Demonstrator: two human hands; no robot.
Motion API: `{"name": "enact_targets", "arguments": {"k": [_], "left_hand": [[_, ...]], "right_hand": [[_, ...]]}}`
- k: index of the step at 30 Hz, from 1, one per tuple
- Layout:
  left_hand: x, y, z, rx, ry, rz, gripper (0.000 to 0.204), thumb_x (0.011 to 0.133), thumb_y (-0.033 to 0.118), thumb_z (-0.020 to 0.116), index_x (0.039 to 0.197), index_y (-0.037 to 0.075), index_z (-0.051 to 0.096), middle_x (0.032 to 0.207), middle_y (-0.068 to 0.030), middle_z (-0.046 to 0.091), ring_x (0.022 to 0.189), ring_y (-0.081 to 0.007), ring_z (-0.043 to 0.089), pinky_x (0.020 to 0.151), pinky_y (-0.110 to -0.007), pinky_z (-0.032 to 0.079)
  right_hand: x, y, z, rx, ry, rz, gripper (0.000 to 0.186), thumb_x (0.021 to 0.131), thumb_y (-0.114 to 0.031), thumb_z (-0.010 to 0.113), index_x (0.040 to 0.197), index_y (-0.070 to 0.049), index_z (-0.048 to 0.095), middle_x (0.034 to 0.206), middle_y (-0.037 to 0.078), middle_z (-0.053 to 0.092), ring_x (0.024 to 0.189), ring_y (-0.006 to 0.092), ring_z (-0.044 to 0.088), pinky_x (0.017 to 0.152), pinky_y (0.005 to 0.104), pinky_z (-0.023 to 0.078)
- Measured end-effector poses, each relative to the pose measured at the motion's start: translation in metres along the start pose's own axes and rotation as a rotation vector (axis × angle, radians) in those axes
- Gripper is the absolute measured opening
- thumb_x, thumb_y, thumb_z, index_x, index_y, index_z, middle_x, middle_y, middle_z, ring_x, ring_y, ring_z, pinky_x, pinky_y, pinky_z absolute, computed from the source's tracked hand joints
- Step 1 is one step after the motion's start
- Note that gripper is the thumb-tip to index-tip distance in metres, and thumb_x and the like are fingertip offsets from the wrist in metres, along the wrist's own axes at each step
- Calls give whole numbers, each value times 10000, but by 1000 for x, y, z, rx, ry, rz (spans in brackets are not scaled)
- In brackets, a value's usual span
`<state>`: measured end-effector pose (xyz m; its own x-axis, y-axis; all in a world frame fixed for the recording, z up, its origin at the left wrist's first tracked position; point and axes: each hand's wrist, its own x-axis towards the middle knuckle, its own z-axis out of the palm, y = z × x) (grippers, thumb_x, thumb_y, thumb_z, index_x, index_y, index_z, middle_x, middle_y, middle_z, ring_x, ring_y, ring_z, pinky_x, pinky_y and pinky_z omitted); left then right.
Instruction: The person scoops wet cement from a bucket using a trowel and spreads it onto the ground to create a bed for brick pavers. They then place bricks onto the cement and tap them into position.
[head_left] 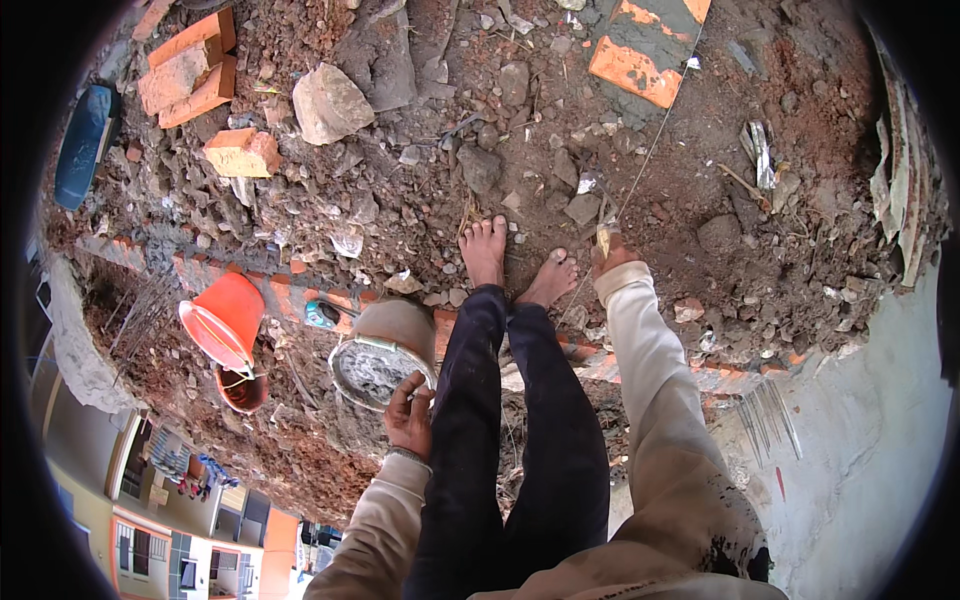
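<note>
My left hand (410, 420) has curled fingers at the rim of a grey bucket (390, 325) of wet mortar, beside my dark-trousered leg. My right hand (612, 258) grips a trowel by its pale handle (605, 237), its blade pointing away from me over the dirt. A taut line (649, 152) runs past the trowel up toward a mortar-smeared brick (642, 72). My bare feet (484, 245) stand on rubble-strewn soil between my hands.
Loose bricks (242, 152), a pale rock (330, 103) and a blue trough (82, 145) lie upper left. A red bucket (225, 310) and a teal tool (322, 314) are near a brick footing (720, 376). Rebar (765, 425) and a concrete surface (860, 430) are at right; buildings lower left.
</note>
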<state>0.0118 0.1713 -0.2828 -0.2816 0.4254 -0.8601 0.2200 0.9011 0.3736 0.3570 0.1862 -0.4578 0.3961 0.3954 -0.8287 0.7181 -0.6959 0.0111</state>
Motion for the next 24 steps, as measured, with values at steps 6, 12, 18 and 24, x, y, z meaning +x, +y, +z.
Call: {"name": "enact_targets", "arguments": {"k": [6,12,18,24], "left_hand": [[2,-6,-2,42,-42,56,363,858,170,586,1152,-34,521,1040,-70,578,872,-145,577,773,-263,461],[-3,-4,0,61,-56,90,373,867,191,586,1162,-27,516,1032,-61,584,846,-132,575,739,-244,452],[-5,5,4,92,-87,86,379,866,192,595,1166,-27,514,1051,-69,578,863,-151,580,776,-267,466],[-18,17,0,58,-38,28,359,870,195,586,1159,-8,525,1057,-73,575,874,-169,590,779,-293,483]], "right_hand": [[-17,16,55,272,247,-193,400,834,-325,529,1140,-82,446,864,266,608,787,451,590,660,523,484],[-41,-14,35,425,113,-120,445,824,-328,552,1170,-73,437,904,261,609,823,463,580,687,509,489],[-10,-12,60,216,-57,-42,477,794,-279,556,1201,-89,396,877,264,606,771,458,589,660,510,478],[-78,-5,98,630,176,-218,491,738,-248,553,1184,-106,406,805,246,601,704,438,597,623,505,471]]}}
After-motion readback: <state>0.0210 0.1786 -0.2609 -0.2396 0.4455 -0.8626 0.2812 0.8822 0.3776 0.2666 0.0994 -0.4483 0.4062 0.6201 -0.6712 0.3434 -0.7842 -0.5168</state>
